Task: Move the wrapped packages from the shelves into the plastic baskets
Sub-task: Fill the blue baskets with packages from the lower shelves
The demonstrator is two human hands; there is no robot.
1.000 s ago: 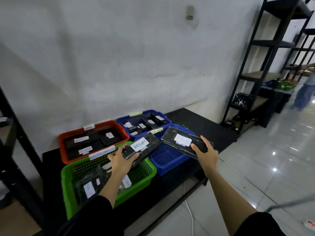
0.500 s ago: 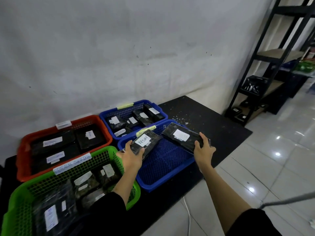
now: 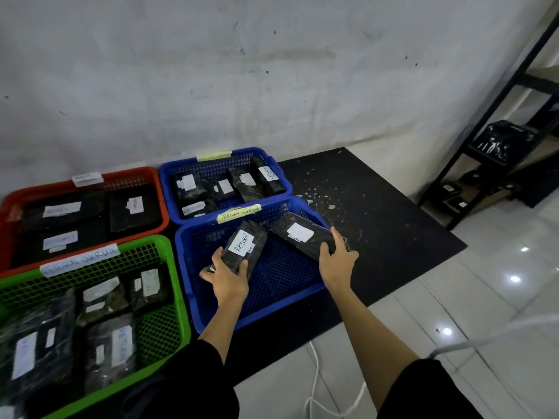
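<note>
Now lowered from over the baskets into near blue plastic basket (image 3: pixel 193 267): left hand (image 3: pixel 226 278) gripping black wrapped "RETURN" package (image 3: pixel 242 247), right hand (image 3: pixel 337 261) gripping second black wrapped package (image 3: pixel 302 234), release likely next.

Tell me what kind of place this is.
Probably a stockroom or parcel-sorting area for returns. Labelled plastic baskets sit on a black mat by the wall, one, the near blue basket, tagged "RETURN OVERDUE". They hold black wrapped packages with white labels, and metal shelving stands at the right.
</note>
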